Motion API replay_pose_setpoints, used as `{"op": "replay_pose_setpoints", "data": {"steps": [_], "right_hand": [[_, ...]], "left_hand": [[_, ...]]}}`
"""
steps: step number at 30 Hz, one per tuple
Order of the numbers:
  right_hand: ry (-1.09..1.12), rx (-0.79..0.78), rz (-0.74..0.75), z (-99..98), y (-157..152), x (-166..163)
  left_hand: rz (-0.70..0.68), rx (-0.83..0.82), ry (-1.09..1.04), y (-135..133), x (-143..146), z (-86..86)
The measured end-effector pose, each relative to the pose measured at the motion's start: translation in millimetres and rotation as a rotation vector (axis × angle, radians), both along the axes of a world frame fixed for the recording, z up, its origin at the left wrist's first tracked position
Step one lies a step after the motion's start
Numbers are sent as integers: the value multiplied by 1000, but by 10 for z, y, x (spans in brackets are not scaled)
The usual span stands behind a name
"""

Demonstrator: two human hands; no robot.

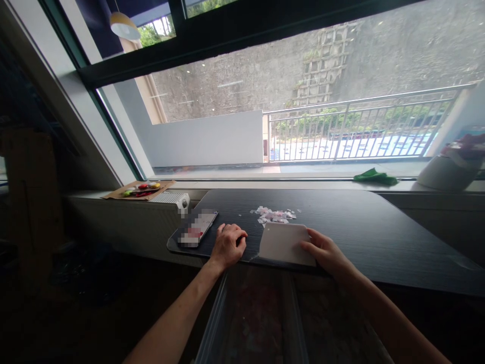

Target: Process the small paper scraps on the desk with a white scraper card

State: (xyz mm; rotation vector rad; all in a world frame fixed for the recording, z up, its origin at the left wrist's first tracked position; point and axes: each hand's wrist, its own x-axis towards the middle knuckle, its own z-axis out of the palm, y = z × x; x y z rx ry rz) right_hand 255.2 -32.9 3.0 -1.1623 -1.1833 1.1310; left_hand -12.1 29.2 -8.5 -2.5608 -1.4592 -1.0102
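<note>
1. Right hand grips a pale flat board by its edge — board's just nearside of the paper scraps.
2. Left hand is loosely curled, left of the scraps — can't tell if anything's inside.
3. Phone lies farther left of them.

A dark, wood-grained tabletop spans the lower centre; on its left end lies a black-edged smartphone, its screen pixelated. A white radiator with a slotted top stands left of it, beside a flat brown paper sheet bearing small red, yellow and green items. At the right, a crumpled green cloth lies near a rounded whitish object. Across the top runs a dark-framed window, with a metal railing and rough grey wall beyond.
</note>
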Motion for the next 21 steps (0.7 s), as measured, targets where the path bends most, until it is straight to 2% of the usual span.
{"op": "replay_pose_setpoints", "data": {"steps": [5, 7, 9, 12, 18, 21], "right_hand": [[-28, -4, 80, -13, -35, 10], [49, -5, -9, 3, -24, 62], [142, -6, -185, 25, 13, 128], [163, 6, -363, 56, 88, 205], [77, 141, -390, 26, 173, 199], [42, 191, -463, -22, 245, 181]], "left_hand": [[-7, 3, 1, 5, -2, -9], [-8, 4, 3, 4, -3, -9], [-8, 4, 6, 1, -4, -6], [-6, -1, 12, -5, -6, 2], [3, -5, 10, 0, -2, 0], [-1, 1, 5, 5, -1, -12]]}}
